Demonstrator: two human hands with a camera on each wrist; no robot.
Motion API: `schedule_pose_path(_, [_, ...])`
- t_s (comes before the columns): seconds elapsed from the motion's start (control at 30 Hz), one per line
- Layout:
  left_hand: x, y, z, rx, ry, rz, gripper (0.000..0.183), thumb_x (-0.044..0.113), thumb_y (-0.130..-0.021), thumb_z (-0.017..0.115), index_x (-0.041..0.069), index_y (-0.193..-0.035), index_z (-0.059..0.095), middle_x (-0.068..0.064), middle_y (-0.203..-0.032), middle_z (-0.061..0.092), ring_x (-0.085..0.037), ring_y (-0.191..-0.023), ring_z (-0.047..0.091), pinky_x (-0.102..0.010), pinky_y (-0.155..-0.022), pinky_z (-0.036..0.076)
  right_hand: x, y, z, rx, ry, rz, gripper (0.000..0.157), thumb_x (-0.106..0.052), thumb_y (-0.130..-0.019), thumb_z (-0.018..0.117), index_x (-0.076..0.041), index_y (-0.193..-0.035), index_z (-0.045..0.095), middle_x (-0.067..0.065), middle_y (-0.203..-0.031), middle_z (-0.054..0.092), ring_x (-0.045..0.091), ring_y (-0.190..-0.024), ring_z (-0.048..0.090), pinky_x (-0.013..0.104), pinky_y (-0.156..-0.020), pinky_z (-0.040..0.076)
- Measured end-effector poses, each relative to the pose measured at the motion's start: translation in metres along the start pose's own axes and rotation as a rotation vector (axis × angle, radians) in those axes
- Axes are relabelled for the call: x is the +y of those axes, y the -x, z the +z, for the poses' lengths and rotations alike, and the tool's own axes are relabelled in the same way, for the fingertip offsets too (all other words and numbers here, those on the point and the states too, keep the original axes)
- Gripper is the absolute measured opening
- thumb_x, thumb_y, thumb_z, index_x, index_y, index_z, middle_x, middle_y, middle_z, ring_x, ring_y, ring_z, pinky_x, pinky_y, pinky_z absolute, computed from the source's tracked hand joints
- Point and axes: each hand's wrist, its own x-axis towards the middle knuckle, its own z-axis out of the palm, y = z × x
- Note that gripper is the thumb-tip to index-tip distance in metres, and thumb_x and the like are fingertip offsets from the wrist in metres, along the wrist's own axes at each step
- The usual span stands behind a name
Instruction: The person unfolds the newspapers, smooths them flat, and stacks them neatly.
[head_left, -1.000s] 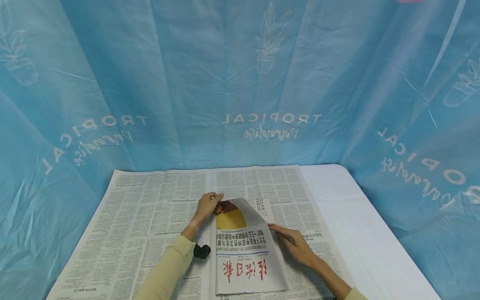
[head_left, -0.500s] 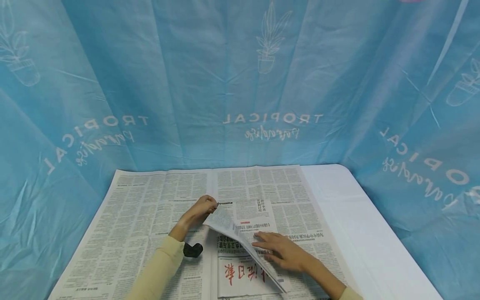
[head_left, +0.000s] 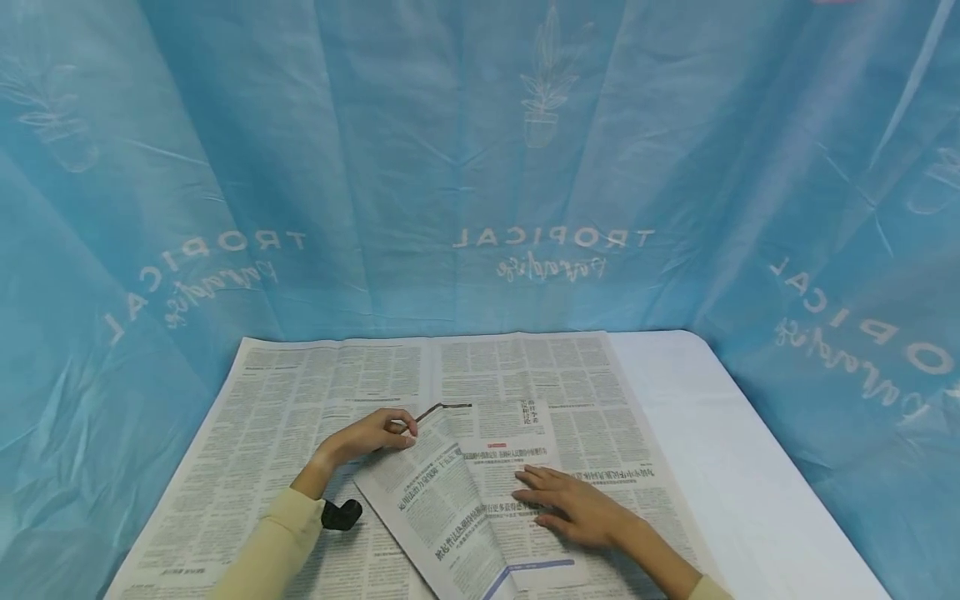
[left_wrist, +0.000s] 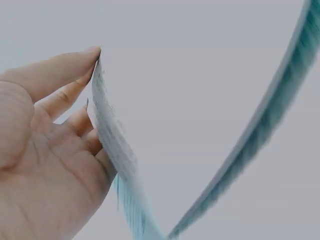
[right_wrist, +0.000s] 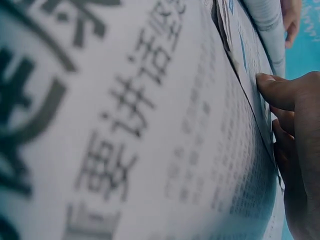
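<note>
A page-turn is under way: the left hand (head_left: 369,435) pinches the top corner of the lifted page (head_left: 438,500) in a narrow grip, swinging it leftward, while the right hand (head_left: 573,510) lies flat, fingers straight, pinning the small newspaper (head_left: 525,467) on the spread sheets (head_left: 315,392) covering the surface. Next, likely lay the page flat and smooth it.
</note>
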Motion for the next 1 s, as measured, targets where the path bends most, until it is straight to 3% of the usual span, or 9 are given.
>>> schedule_pose_path(0.23, [-0.004, 0.012, -0.013, -0.022, -0.092, 0.008, 0.022, 0.011, -0.096, 0.062, -0.005, -0.110, 0.059, -0.018, -0.111, 0.059, -0.015, -0.084, 0.052, -0.033, -0.074, 0.039, 0.004, 0.012, -0.007, -0.036, 0.030, 0.063, 0.044, -0.034, -0.101, 0.052, -0.022, -0.143, 0.050, 0.005, -0.155, 0.039, 0.030, -0.141, 0.039, 0.052, -0.107, 0.038])
schedule_pose_path(0.33, [-0.004, 0.015, -0.022, -0.063, -0.153, 0.005, 0.018, 0.011, -0.095, 0.063, -0.004, -0.105, 0.060, -0.020, -0.107, 0.060, -0.022, -0.086, 0.055, -0.038, -0.076, 0.042, 0.006, 0.017, -0.006, -0.023, 0.025, 0.056, 0.044, -0.029, -0.101, 0.053, -0.021, -0.143, 0.050, 0.005, -0.155, 0.039, 0.031, -0.141, 0.038, 0.052, -0.107, 0.037])
schedule_pose_path(0.43, [-0.006, 0.014, -0.030, -0.050, -0.236, 0.022, 0.016, 0.010, -0.093, 0.066, -0.002, -0.103, 0.061, -0.020, -0.108, 0.062, -0.035, -0.098, 0.063, -0.048, -0.086, 0.049, 0.009, 0.022, -0.004, 0.002, 0.010, 0.047, 0.043, -0.027, -0.101, 0.052, -0.020, -0.143, 0.050, 0.006, -0.154, 0.039, 0.031, -0.141, 0.037, 0.052, -0.108, 0.036])
schedule_pose_path(0.53, [-0.008, 0.012, -0.034, 0.025, -0.296, 0.044, 0.017, 0.007, -0.091, 0.068, -0.003, -0.102, 0.061, -0.020, -0.105, 0.064, -0.035, -0.095, 0.065, -0.046, -0.083, 0.051, 0.010, 0.027, -0.003, 0.017, 0.011, 0.051, 0.042, -0.028, -0.102, 0.051, -0.020, -0.143, 0.050, 0.007, -0.154, 0.039, 0.032, -0.141, 0.037, 0.052, -0.107, 0.036])
schedule_pose_path(0.6, [-0.010, 0.010, -0.035, 0.091, -0.334, 0.055, 0.018, 0.006, -0.089, 0.069, -0.004, -0.101, 0.060, -0.019, -0.097, 0.065, -0.025, -0.081, 0.062, -0.037, -0.073, 0.049, 0.010, 0.029, -0.002, 0.022, 0.012, 0.060, 0.042, -0.029, -0.102, 0.050, -0.020, -0.143, 0.050, 0.007, -0.154, 0.039, 0.032, -0.141, 0.038, 0.052, -0.107, 0.037])
schedule_pose_path(0.7, [-0.012, 0.008, -0.032, 0.208, -0.399, 0.051, 0.018, 0.004, -0.086, 0.071, -0.002, -0.100, 0.061, -0.017, -0.093, 0.063, -0.018, -0.075, 0.055, -0.033, -0.066, 0.043, 0.010, 0.032, -0.002, 0.027, 0.026, 0.073, 0.043, -0.032, -0.103, 0.048, -0.021, -0.144, 0.049, 0.007, -0.155, 0.039, 0.032, -0.141, 0.038, 0.052, -0.106, 0.038])
schedule_pose_path(0.77, [-0.015, 0.009, -0.030, 0.288, -0.461, 0.038, 0.021, 0.006, -0.085, 0.074, 0.001, -0.101, 0.061, -0.015, -0.096, 0.063, -0.019, -0.080, 0.057, -0.038, -0.071, 0.045, 0.009, 0.033, -0.002, 0.031, 0.039, 0.078, 0.043, -0.033, -0.103, 0.048, -0.021, -0.144, 0.049, 0.007, -0.154, 0.039, 0.031, -0.141, 0.038, 0.052, -0.106, 0.038])
schedule_pose_path(0.9, [-0.022, 0.009, -0.026, 0.409, -0.541, 0.001, 0.025, 0.012, -0.084, 0.076, 0.008, -0.104, 0.062, -0.014, -0.102, 0.067, -0.031, -0.091, 0.063, -0.059, -0.086, 0.039, 0.008, 0.037, -0.004, 0.033, 0.081, 0.085, 0.043, -0.035, -0.103, 0.048, -0.022, -0.143, 0.050, 0.006, -0.154, 0.041, 0.029, -0.139, 0.041, 0.051, -0.105, 0.040])
schedule_pose_path(1.0, [-0.027, 0.010, -0.025, 0.471, -0.592, 0.002, 0.030, 0.014, -0.082, 0.077, 0.009, -0.107, 0.061, -0.011, -0.099, 0.068, -0.032, -0.094, 0.064, -0.064, -0.088, 0.035, 0.007, 0.038, -0.008, 0.018, 0.097, 0.090, 0.043, -0.037, -0.102, 0.049, -0.022, -0.142, 0.052, 0.004, -0.153, 0.042, 0.028, -0.138, 0.043, 0.051, -0.104, 0.041])
